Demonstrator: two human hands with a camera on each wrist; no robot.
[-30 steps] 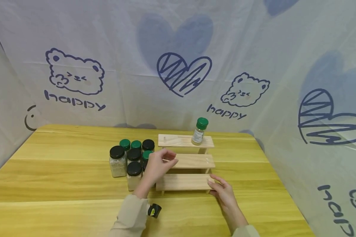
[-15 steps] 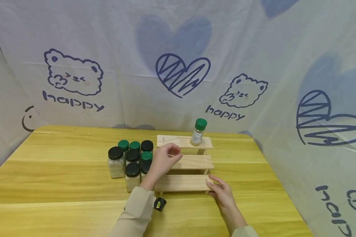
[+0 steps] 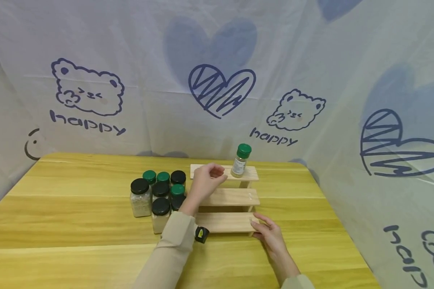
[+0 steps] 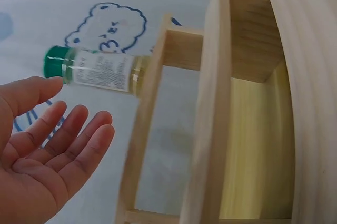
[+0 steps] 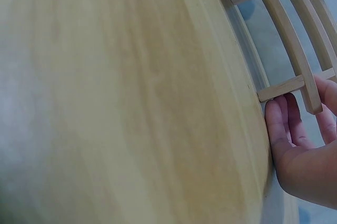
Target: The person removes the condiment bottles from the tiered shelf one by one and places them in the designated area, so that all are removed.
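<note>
A three-step wooden spice rack (image 3: 224, 223) stands on the table. On its top step, toward the right end, a spice bottle (image 3: 238, 166) with a green lid stands upright. My left hand (image 3: 206, 182) hovers over the rack's upper steps, left of that bottle. In the left wrist view the left hand (image 4: 52, 150) has loosely bent, spread fingers and holds nothing; its thumb appears close to the bottle's green lid (image 4: 55, 61), and contact is unclear. My right hand (image 3: 271, 233) grips the right end of the bottom step, fingers by the leg (image 5: 284, 88) in the right wrist view.
Left of the rack stands a tight group of several spice jars (image 3: 141, 202) with black or green lids, partly hidden by the left forearm. A printed cloth (image 3: 152, 80) hangs behind the table (image 3: 76, 224) and along its right side.
My left hand has moved up and to the right, from beside the jars toward the green-lidded bottle. The right hand keeps its grip on the rack's end.
</note>
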